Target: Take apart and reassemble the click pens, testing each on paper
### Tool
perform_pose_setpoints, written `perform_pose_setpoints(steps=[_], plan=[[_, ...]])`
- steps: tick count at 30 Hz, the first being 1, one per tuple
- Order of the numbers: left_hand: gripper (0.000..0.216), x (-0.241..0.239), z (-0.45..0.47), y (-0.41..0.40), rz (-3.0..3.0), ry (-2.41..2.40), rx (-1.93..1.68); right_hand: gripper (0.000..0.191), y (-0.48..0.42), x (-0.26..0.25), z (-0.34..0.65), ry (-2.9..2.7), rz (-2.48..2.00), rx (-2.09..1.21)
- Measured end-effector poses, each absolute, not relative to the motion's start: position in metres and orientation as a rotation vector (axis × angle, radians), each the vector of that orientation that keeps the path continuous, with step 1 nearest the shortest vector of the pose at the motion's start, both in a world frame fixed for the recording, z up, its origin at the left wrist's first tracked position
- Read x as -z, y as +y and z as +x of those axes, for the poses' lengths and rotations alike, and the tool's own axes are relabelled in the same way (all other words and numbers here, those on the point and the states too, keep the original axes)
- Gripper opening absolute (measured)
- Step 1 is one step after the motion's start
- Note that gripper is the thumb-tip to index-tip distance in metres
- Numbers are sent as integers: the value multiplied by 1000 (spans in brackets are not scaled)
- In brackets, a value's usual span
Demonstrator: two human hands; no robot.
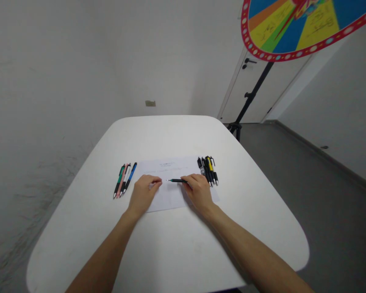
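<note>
Over a white printed sheet of paper, my right hand grips a black pen. It lies level, its thin pale tip pointing left toward my other hand. A small teal band shows near that tip. My left hand is closed in a pinch just left of the tip, apart from it; anything between those fingertips is too small or hidden to make out. Left of the paper lie several pens: a green one, a pink one, a white one and a blue one.
Beside my right hand, on the paper's right edge, is a group of black pens with a yellow one. All this rests on a white table with rounded corners. Beyond its right side stands a colourful prize wheel on a black stand.
</note>
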State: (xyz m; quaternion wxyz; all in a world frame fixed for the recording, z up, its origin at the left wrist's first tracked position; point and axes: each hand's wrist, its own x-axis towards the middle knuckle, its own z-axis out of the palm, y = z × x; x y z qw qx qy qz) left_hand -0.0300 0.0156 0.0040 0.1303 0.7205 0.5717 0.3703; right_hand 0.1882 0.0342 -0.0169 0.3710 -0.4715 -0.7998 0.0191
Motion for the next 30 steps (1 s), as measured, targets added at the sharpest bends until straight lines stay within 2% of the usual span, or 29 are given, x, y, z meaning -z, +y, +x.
perform_pose_setpoints(steps=[3, 7, 30], plan=[[17, -6, -23, 14, 1717, 1611, -1195, 16, 34, 16, 188, -2048, -1187, -35], [20, -6, -16, 14, 1558, 1560, -1215, 15, 34, 15, 187, -2058, -1159, -30], [7, -7, -18, 10, 1866, 1511, -1127, 18, 30, 12, 186, -2249, -1059, 64]])
